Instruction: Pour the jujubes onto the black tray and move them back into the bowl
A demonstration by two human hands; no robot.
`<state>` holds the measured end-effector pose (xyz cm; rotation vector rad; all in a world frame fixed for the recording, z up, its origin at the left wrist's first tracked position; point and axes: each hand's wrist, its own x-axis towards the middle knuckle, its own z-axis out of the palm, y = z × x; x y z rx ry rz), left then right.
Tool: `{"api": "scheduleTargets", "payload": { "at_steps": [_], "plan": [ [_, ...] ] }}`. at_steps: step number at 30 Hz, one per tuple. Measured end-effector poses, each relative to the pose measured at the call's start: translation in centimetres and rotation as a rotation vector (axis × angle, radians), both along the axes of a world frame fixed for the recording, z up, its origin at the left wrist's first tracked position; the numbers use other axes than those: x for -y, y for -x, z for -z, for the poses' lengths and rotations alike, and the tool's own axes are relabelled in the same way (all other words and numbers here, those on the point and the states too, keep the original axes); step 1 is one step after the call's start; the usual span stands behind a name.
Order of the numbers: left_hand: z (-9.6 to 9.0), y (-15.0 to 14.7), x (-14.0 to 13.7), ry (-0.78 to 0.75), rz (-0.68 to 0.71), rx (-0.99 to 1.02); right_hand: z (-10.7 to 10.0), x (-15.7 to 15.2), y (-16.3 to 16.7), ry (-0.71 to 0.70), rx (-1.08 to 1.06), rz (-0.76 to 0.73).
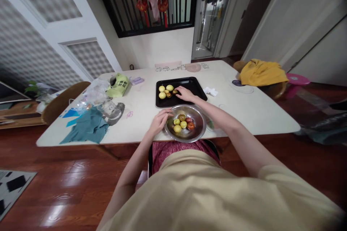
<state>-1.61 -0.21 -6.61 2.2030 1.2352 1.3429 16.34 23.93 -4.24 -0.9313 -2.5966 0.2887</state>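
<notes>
A shiny metal bowl (201, 130) stands at the table's front edge, holding several small round fruits (183, 124), some yellow-green and some reddish-brown. My left hand (159, 121) is at the bowl's left rim, fingers curled over it. Just behind the bowl lies a black baking tray (193, 83). On its left half are several yellow-green fruits (162, 95) and a few brown ones (168, 94). My right hand (185, 94) reaches over the tray, its fingertips closed on a brown fruit (175, 92) that they partly hide.
A crumpled white tissue (210, 91) lies right of the tray. To the left are a green bag (118, 85), a clear pitcher (110, 109), plastic wrapping (92, 92) and a teal cloth (88, 126). Yellow fabric (262, 73) drapes over a chair at the right.
</notes>
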Motion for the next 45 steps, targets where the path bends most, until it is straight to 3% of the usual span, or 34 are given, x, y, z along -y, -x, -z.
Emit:
{"api": "scheduleTargets", "payload": {
  "at_steps": [8,17,20,23,27,30,36,45],
  "plan": [
    [0.1,-0.1,-0.1,0.003,0.002,0.000,-0.4,-1.4,2.0,0.002,0.056,0.008],
    [0.2,-0.2,-0.2,0.004,-0.006,-0.002,-0.8,0.2,0.3,-0.020,-0.027,-0.019],
    [0.1,-0.3,-0.1,0.011,-0.007,0.004,-1.8,2.8,-1.6,0.006,-0.234,-0.089],
    [-0.1,-0.4,0.1,0.017,0.008,0.003,-3.2,7.7,-4.3,0.049,-0.373,-0.232],
    [-0.2,-0.3,0.1,0.016,0.019,0.014,-4.6,15.4,-7.9,0.072,-0.280,-0.389],
    [-0.2,-0.3,0.1,0.024,0.005,0.011,-4.3,19.0,-9.4,0.098,-0.176,-0.461],
    [-0.2,-0.3,0.2,0.006,0.016,0.018,-2.3,19.9,-9.8,0.069,-0.022,-0.476],
    [-0.1,-0.1,0.2,-0.017,0.025,0.008,-3.2,20.3,-8.8,0.154,0.147,-0.465]
  ]
}}
